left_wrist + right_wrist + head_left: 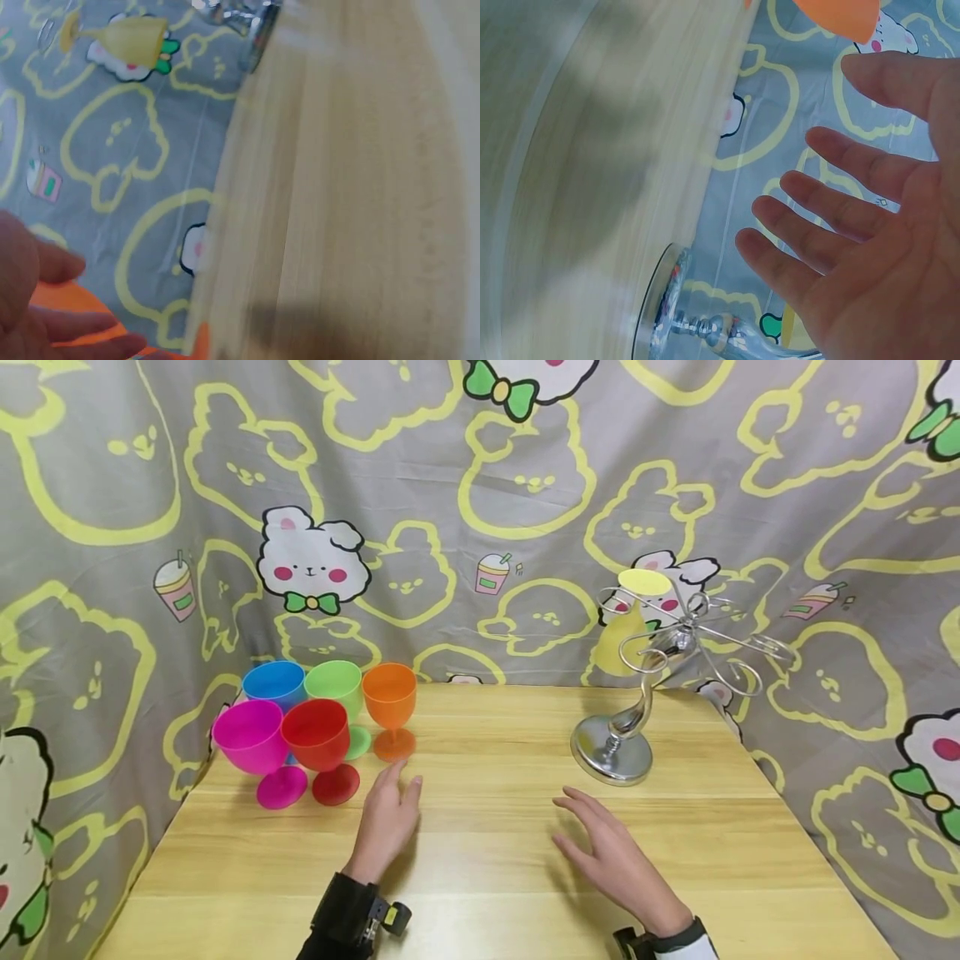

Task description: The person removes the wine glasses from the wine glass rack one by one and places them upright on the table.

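Observation:
My left hand (386, 822) reaches over the table with relaxed fingers, its fingertips just in front of the orange goblet (390, 697). The left wrist view shows the fingers overlapping orange plastic (71, 300). To the left of that hand stand a red goblet (322, 750) and a magenta goblet (251, 750), with a green goblet (335, 683) and a blue goblet (272, 683) behind them. My right hand (618, 860), fingers spread and holding nothing, is in front of a silver metal rack (611, 752). A yellow goblet (621, 643) hangs upside down from one of the rack's wire arms.
The wooden table (480, 877) ends at the back against a grey curtain (420, 477) with yellow cartoon outlines, which also encloses both sides. Curled wire arms (772, 647) of the rack stick out to the right. A camera strap (345, 910) circles the left wrist.

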The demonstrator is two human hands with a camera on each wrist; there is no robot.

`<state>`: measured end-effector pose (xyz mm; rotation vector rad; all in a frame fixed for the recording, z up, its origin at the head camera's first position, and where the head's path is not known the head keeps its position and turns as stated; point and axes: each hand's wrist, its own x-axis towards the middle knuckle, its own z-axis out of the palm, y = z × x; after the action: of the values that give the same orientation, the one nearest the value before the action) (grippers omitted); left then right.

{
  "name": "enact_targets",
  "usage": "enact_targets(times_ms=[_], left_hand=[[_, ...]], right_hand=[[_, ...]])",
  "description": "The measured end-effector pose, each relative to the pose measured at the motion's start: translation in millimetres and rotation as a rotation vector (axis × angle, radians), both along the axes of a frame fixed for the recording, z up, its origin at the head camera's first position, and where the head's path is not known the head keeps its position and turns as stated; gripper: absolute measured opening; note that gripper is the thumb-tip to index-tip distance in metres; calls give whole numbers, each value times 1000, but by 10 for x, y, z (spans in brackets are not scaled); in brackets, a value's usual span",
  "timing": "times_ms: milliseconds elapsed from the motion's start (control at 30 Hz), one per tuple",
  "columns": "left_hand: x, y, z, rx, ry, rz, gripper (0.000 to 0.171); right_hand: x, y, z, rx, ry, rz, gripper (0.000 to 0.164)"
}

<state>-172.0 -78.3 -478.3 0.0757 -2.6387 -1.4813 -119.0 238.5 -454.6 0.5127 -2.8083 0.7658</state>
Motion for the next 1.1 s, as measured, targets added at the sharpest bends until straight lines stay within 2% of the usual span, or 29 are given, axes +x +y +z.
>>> enact_targets(times_ms=[200, 333, 500, 667, 767, 867, 1000, 1100], left_hand=[[184, 93, 59, -283, 92, -71, 61], [273, 138, 104, -437, 79, -86, 69], [348, 166, 123, -509, 61, -106, 73], [379, 170, 111, -510, 46, -112, 74], [391, 170, 107, -496, 32, -115, 73], [401, 171, 102, -486, 33, -113, 73], [409, 174, 99, -472, 39, -111, 72], [413, 178, 103, -463, 44, -112, 71]], right_hand=[[-18, -55, -2, 11, -19, -33, 49], [-31, -63, -11, 38, -11, -62, 51], [-50, -47, -10, 77, 17, -66, 53], [-83, 1, 95, 97, 44, -45, 54], [-111, 53, 282, 99, 63, -5, 51], [-141, 125, 584, 94, 86, 58, 49], [-182, 235, 1111, 79, 161, 155, 46], [-220, 320, 1569, 96, 269, 208, 47]])
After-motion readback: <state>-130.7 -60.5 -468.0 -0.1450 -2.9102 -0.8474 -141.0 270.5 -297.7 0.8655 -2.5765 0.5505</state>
